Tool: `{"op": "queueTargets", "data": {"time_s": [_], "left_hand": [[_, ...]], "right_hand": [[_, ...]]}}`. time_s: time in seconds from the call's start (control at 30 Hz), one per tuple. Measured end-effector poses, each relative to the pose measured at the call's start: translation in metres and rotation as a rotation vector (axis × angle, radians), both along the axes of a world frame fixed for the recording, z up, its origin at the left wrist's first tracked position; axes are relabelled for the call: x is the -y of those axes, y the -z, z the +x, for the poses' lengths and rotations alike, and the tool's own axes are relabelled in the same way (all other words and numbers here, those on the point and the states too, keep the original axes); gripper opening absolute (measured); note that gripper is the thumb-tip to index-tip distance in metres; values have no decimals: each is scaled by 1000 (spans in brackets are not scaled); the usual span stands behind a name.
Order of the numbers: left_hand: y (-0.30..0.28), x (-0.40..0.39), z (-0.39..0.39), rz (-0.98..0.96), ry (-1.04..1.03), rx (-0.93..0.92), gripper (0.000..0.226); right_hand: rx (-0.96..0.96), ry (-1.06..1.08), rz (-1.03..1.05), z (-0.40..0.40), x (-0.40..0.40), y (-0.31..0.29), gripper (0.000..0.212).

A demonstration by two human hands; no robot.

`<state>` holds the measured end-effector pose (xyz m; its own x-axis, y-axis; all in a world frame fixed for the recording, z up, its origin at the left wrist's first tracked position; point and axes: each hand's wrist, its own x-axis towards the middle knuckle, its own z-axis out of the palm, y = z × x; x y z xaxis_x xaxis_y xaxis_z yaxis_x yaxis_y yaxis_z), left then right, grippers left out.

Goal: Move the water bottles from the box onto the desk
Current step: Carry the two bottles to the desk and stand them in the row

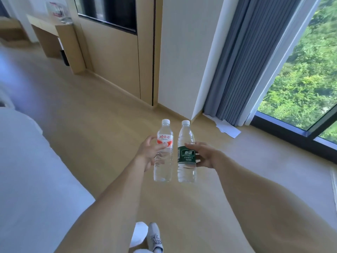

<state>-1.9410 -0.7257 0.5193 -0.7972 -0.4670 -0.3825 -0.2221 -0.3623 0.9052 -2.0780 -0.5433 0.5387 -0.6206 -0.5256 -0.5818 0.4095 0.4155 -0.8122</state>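
I hold two clear water bottles upright side by side over the wooden floor. My left hand [148,151] grips the bottle with the red and white label [164,152] around its middle. My right hand [204,154] grips the bottle with the dark green label [187,154]. Both bottles have white caps and almost touch each other. The wooden desk [45,24] stands far off at the upper left against the wall. No box is in view.
A white bed [27,170] fills the left side. Ahead are a wood-panelled wall [113,61], a white pillar [184,52], grey curtains [246,61] and a floor-length window [300,79]. White paper [228,129] lies on the floor by the curtain. My shoe [155,238] shows below.
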Motion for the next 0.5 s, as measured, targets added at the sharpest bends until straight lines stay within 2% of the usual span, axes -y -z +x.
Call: {"op": "queueTargets", "data": {"time_s": [0.27, 0.4, 0.5], "left_hand": [[-10, 126, -95, -3, -128, 33, 43], [-9, 180, -125, 12, -173, 40, 50], [-7, 217, -144, 19, -228, 52, 43]], "right_hand": [[12, -112, 1, -107, 148, -15, 37], [20, -175, -11, -147, 210, -19, 37], [28, -232, -5, -174, 255, -18, 39]]}}
